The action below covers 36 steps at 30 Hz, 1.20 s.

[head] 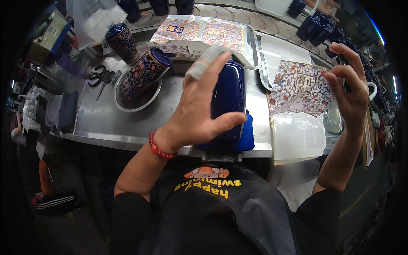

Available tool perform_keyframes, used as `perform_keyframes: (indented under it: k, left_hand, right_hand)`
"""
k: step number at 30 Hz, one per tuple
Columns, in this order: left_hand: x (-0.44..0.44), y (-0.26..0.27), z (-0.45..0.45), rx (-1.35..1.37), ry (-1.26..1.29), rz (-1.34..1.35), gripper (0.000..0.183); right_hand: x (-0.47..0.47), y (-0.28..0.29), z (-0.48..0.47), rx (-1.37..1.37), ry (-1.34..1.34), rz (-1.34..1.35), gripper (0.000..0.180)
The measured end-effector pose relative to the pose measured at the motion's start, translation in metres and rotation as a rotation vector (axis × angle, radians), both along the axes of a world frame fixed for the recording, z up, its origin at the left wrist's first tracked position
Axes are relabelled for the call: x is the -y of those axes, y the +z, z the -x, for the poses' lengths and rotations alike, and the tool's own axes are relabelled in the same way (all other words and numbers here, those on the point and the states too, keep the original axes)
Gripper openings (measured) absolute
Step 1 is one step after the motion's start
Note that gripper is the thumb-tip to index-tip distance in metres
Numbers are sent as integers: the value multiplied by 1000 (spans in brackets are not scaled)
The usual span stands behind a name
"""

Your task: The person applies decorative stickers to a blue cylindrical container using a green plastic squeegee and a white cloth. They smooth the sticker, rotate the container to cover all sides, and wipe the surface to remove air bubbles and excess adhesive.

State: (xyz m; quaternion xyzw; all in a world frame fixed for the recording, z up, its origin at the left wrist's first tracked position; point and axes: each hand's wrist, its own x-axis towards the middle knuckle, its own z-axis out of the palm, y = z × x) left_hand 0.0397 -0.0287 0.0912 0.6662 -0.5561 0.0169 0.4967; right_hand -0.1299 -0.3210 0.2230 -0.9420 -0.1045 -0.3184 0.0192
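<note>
My left hand [197, 105], with a red bead bracelet [154, 146] at the wrist and a pale wrap [204, 62] on a finger, is spread in front of a glossy dark-blue bottle [229, 89]. Its thumb and index finger are apart; whether they touch the bottle is unclear. Under the bottle's lower end is a blue cloth pad [245, 140] at the table's near edge. Between the thumb and fingers of my right hand [350, 83] is the edge of a thin floral decal [299, 87] bearing writing. The decal hangs creased above white backing paper [298, 135].
A decorated bottle [143, 73] leans in a metal bowl [137, 110], with another [122, 41] upright behind it. Scissors [103, 79] lie to the left. Printed decal sheets [207, 32] rest on a metal tray [253, 47]. A slatted conveyor [242, 14] curves behind, with several blue bottles [314, 28].
</note>
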Motion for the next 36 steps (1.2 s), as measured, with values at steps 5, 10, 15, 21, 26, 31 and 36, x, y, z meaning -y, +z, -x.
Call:
perform_keyframes:
  k: [5, 10, 15, 21, 26, 31, 36]
  left_hand:
    - [40, 43, -12, 67, -277, -41, 83]
    - [7, 61, 10, -186, -412, -81, 12]
    - [-29, 76, 11, 12, -248, 3, 12]
    - [-8, 32, -21, -194, 5, -90, 26]
    - [9, -15, -45, -266, 94, -109, 25]
    - [22, -30, -52, -224, 169, -46, 25]
    - [30, -41, -54, -281, 228, -3, 27]
  right_hand:
    - [-44, 14, 4, -13, 156, 39, 22]
    - [-77, 11, 37, -133, 79, -101, 26]
    - [-97, 8, 35, -158, 57, -260, 29]
    - [-80, -65, -31, -209, 151, -770, 27]
    - [-62, -121, -59, -249, 46, -901, 30]
    - [-51, -132, -75, -263, -22, -902, 30]
    - [-45, -138, -83, -296, -44, -930, 30]
